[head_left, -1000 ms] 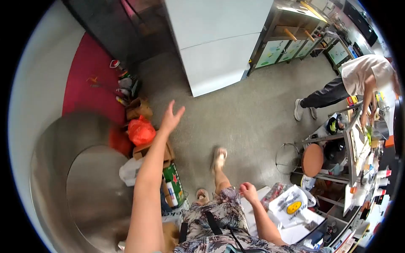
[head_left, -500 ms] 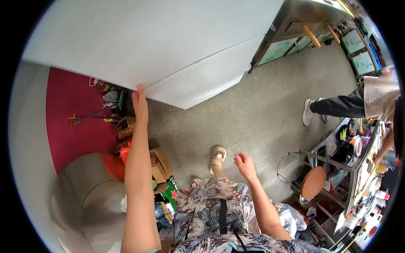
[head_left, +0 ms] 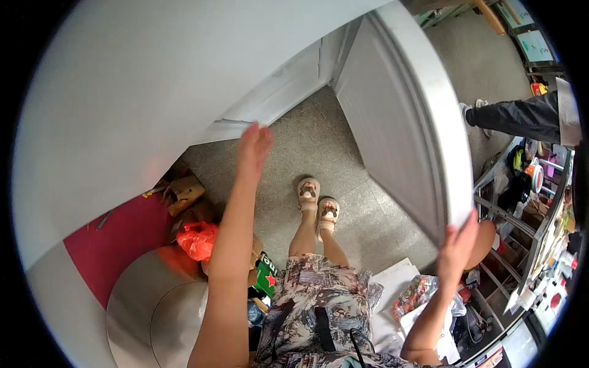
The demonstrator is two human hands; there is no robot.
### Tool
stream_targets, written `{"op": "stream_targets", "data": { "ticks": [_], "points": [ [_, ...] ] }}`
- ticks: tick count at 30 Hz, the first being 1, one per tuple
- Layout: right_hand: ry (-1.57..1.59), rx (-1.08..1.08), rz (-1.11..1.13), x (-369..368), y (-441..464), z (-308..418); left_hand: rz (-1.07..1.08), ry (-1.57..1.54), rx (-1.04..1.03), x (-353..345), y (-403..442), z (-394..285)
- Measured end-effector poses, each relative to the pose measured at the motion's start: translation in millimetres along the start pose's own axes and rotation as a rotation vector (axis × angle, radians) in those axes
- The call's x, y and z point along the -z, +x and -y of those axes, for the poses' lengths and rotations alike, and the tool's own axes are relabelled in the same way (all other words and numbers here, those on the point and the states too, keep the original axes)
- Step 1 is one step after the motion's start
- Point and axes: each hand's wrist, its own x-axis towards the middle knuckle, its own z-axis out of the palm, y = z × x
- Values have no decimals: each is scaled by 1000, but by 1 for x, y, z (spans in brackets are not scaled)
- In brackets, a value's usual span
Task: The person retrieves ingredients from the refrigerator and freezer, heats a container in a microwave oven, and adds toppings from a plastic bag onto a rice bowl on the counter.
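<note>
A white refrigerator [head_left: 129, 104] fills the upper left, and its door [head_left: 392, 116] stands swung out toward the right. My right hand [head_left: 457, 248] grips the near edge of that door, with fingers at its corner. Out in front of the opening is my left hand [head_left: 253, 150], slightly blurred, its fingers loosely extended and holding nothing. Behind it, part of the pale interior [head_left: 282, 92] shows; the rest of the inside is hidden by the cabinet wall.
Below the left arm are a red plastic bag [head_left: 197, 241], a green carton [head_left: 265, 274] and a large metal cylinder [head_left: 132, 313]. At right stand a cluttered metal rack [head_left: 512, 224] and a round brown stool [head_left: 481, 245]. Another person in dark trousers [head_left: 515, 119] stands beyond the door.
The refrigerator door has swung open to the right, and my right hand has taken hold of its edge. My left hand has left the door edge and moved right. My feet are now together.
</note>
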Motion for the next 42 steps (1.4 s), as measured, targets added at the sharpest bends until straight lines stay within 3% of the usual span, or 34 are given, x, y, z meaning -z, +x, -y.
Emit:
{"op": "stream_targets", "data": {
  "ticks": [2,4,8,14,17,21,24,26,28,30,32,33,36,38,40,42],
  "points": [
    [-87,-27,-98,2,31,-18,-63,-437,67,2,89,14],
    [-48,-38,-143,4,55,-40,-212,-540,70,-15,133,13],
    [50,6,-225,1,78,-61,-122,-442,149,-19,174,33],
    [134,-17,-259,-3,79,-75,-288,-628,264,-6,222,67],
    [215,-30,-243,-11,86,-87,-232,-631,107,9,242,88],
    [208,-59,-265,-8,91,-90,-104,-708,-103,-4,236,101],
    [240,-44,-281,-9,97,-100,-107,-734,-149,5,227,117],
    [154,44,-425,-15,107,-84,-207,-778,-72,-4,202,123],
    [60,103,-557,-9,104,-45,-169,-773,-17,-7,175,140],
    [182,373,-629,-21,96,-21,-85,-820,-43,-16,147,153],
    [522,476,-515,-54,91,27,-196,-681,2,-33,117,150],
    [595,405,-444,-75,90,55,-191,-674,-3,-32,111,156],
    [602,407,-84,-125,112,127,-245,-725,82,-23,96,174],
    [844,320,58,-168,125,159,-224,-768,119,-27,89,174],
    [890,376,172,-211,132,189,-219,-709,113,-22,90,179],
    [800,531,325,-245,139,232,-64,-907,211,5,105,205]
  ]
}}
